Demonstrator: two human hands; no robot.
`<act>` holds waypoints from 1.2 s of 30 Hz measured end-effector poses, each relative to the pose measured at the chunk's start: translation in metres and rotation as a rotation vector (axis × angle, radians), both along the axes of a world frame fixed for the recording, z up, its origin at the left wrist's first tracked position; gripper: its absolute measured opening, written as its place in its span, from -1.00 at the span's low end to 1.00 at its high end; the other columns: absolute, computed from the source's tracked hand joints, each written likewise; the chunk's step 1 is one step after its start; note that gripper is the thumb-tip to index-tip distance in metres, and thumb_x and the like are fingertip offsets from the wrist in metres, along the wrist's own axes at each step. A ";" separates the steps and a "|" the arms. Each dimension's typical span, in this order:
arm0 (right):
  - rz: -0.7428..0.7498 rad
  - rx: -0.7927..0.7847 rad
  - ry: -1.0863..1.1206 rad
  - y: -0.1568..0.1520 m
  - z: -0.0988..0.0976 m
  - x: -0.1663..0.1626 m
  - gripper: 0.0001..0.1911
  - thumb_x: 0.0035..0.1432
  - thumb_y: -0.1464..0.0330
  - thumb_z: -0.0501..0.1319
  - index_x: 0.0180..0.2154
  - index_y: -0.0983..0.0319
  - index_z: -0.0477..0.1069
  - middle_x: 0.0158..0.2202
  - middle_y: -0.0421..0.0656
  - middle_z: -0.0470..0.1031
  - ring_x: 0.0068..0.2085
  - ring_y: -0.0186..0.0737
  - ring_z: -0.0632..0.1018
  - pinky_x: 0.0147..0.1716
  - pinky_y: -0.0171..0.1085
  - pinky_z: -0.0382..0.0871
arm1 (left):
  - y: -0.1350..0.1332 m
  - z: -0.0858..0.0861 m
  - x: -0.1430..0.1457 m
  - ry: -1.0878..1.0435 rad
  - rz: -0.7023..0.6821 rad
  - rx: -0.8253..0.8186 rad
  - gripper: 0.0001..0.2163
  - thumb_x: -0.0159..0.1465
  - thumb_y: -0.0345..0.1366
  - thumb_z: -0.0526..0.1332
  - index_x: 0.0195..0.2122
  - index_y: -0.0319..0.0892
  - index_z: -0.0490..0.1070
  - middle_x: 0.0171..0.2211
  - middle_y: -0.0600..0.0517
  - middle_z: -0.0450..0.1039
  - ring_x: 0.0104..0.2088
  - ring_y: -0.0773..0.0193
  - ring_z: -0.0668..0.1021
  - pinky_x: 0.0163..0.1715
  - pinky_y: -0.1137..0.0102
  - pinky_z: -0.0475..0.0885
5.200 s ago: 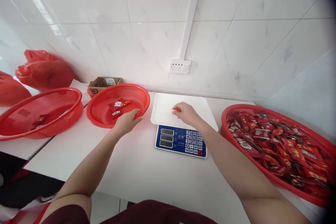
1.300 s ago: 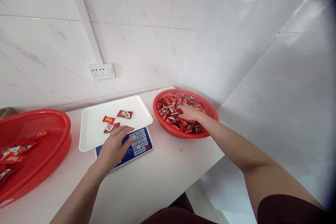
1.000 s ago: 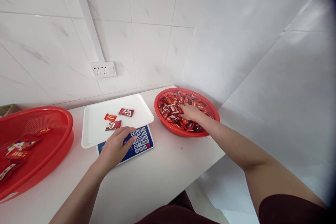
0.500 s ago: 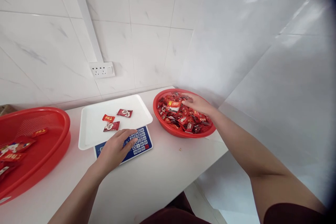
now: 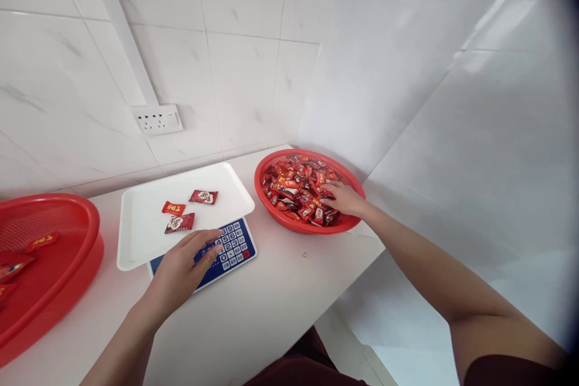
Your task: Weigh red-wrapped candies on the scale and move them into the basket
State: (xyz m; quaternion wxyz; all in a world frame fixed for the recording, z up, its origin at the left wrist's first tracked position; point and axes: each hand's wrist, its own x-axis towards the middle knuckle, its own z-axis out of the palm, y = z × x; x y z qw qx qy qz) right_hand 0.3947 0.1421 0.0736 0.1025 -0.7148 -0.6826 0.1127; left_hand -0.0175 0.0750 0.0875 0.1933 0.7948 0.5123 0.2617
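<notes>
My left hand (image 5: 183, 265) lies flat with fingers stretched out on the blue keypad front of a weighing scale (image 5: 228, 248). The scale's white tray (image 5: 140, 235) holds three red wrapped candies (image 5: 180, 222). My right hand (image 5: 344, 198) reaches into the red mesh basket (image 5: 280, 222) at the right, which is full of red wrapped candies (image 5: 294, 190); its fingers curl down among the candies near the right rim, and what they hold is hidden.
A larger red mesh basket (image 5: 67, 277) with a few candies sits at the left edge. A white wall socket (image 5: 156, 119) is on the tiled wall behind the scale. The counter ends just right of the full basket, with floor below. A tiny crumb (image 5: 304, 255) lies on the counter.
My right hand has shifted from the basket's far side to its near right rim and sunk among the candies. My left hand stays on the scale. The view has panned slightly right.
</notes>
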 end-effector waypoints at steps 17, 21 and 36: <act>-0.093 0.157 0.343 0.007 0.039 -0.022 -0.69 0.13 0.16 0.09 -0.21 0.20 0.42 -0.17 -0.14 0.51 -0.20 -0.17 0.49 -0.26 -0.27 0.36 | 0.001 0.006 0.000 -0.101 0.007 0.050 -0.72 0.24 -0.05 0.06 -0.18 -0.07 0.42 -0.26 0.03 0.52 -0.28 0.23 0.54 -0.36 0.45 0.46; -0.068 0.134 0.396 0.004 0.046 -0.047 -0.66 0.13 0.10 0.08 -0.24 0.20 0.42 -0.18 -0.12 0.52 -0.17 -0.14 0.49 -0.24 -0.26 0.34 | -0.001 0.010 0.009 -0.132 -0.006 0.012 -0.74 0.25 -0.09 0.07 -0.18 -0.08 0.42 -0.25 0.04 0.52 -0.28 0.25 0.54 -0.32 0.44 0.46; 0.437 -0.052 0.554 0.048 0.042 -0.263 -0.63 -0.03 0.04 0.24 -0.40 0.22 0.33 -0.53 -0.22 0.39 -0.56 -0.37 0.35 -0.62 -0.36 0.18 | -0.039 0.002 -0.012 -0.092 -0.049 -0.039 -0.78 0.29 -0.22 0.07 -0.09 -0.10 0.38 -0.14 0.02 0.49 -0.17 0.24 0.52 -0.19 0.38 0.44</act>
